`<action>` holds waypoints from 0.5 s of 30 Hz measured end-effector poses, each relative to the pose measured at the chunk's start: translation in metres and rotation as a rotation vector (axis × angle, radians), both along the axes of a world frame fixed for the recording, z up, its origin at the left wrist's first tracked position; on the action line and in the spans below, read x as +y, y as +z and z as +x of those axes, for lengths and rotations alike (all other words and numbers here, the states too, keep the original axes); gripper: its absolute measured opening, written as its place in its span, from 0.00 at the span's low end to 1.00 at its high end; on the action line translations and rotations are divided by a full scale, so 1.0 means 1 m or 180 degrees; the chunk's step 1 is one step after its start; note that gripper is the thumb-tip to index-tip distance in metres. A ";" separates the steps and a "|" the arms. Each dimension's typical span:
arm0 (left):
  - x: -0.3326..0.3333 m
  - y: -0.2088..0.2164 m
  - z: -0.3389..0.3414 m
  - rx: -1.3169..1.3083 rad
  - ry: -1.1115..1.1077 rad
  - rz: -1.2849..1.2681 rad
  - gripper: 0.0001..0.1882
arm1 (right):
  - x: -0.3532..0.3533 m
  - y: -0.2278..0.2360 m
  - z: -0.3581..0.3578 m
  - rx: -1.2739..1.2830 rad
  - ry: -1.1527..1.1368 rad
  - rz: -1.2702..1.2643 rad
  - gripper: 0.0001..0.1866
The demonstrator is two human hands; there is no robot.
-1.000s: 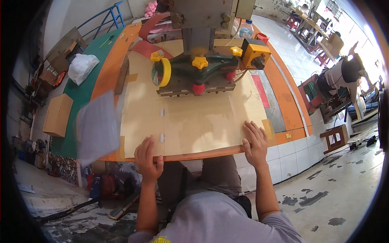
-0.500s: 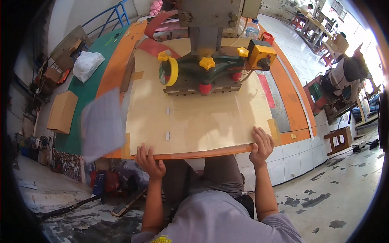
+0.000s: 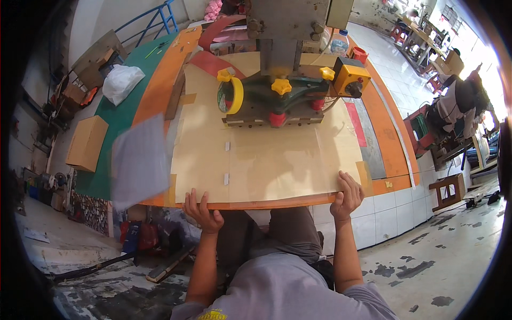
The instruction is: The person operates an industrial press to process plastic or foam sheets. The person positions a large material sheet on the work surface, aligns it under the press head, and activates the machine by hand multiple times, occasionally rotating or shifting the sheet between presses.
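Head view shows the cream sheet point(image 3: 277, 170) laid flat on the orange-topped table point(image 3: 381, 136), its far part passing beneath the press head point(image 3: 256, 109); whether the two touch cannot be told. The near left part of the sheet is met by the left hand point(image 3: 204, 212), whose fingers are spread with the thumb held apart; the near right corner, beside a tan tape strip point(image 3: 365, 176), is met by the right hand point(image 3: 348, 198), its fingers likewise loosely parted. Neither hand is seen clamped on anything, and how firmly either is pressed cannot be told. For good work, the sheet is probably best kept flat by light, equal pressure from both sides, since it could be skewed by a harder push from one; fingers are best kept at the near edge, well apart from the press head. Compared with the frame from a second earlier, both hands are set closer to that near edge, while the sheet and press head are kept in the same relation; the whole scene is shifted rightward, as if the head is turned slightly left.
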State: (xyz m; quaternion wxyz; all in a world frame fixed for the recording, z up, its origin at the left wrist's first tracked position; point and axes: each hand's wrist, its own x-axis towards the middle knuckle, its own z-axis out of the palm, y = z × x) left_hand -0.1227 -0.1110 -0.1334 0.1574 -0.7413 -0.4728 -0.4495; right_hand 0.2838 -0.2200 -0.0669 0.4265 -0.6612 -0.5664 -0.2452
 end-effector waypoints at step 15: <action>-0.002 0.002 0.002 -0.0032 0.0014 -0.0064 0.30 | -0.005 0.001 0.000 0.0174 0.0093 -0.0139 0.23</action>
